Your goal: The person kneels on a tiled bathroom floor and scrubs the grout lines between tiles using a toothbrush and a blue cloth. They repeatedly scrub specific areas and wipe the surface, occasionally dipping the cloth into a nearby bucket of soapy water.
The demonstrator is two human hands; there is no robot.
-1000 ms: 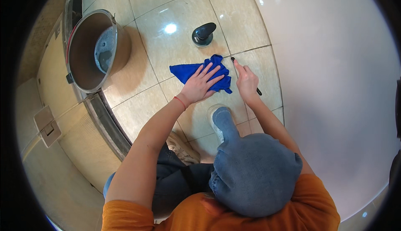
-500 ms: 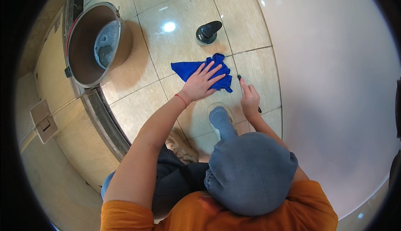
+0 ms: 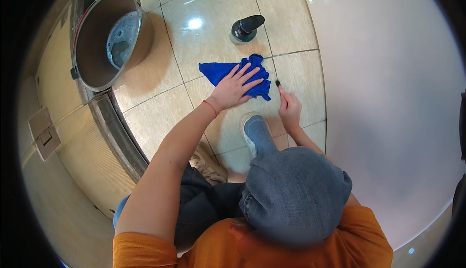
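My left hand (image 3: pixel 236 84) lies flat with fingers spread on a crumpled blue cloth (image 3: pixel 213 70) on the floor tiles. To its right, my right hand (image 3: pixel 290 109) is closed round a slim dark tool, probably a small brush (image 3: pixel 277 83). Only the tool's black tip shows, close to a grout line; the rest is hidden by my fingers. A dark-topped pump bottle (image 3: pixel 243 31) stands on the tiles just beyond the cloth.
At the far left stands a brown bucket (image 3: pixel 145 42) of soapy water, beside a dark door track (image 3: pixel 119 132) and a glass door with a metal hinge (image 3: pixel 44 133). A large smooth white surface (image 3: pixel 383 98) borders the right. My shoe (image 3: pixel 250 125) is just below the cloth.
The whole scene sits slightly higher in view. The tool's far end, seen behind my right hand before, is now out of sight. My left hand stays on the cloth.
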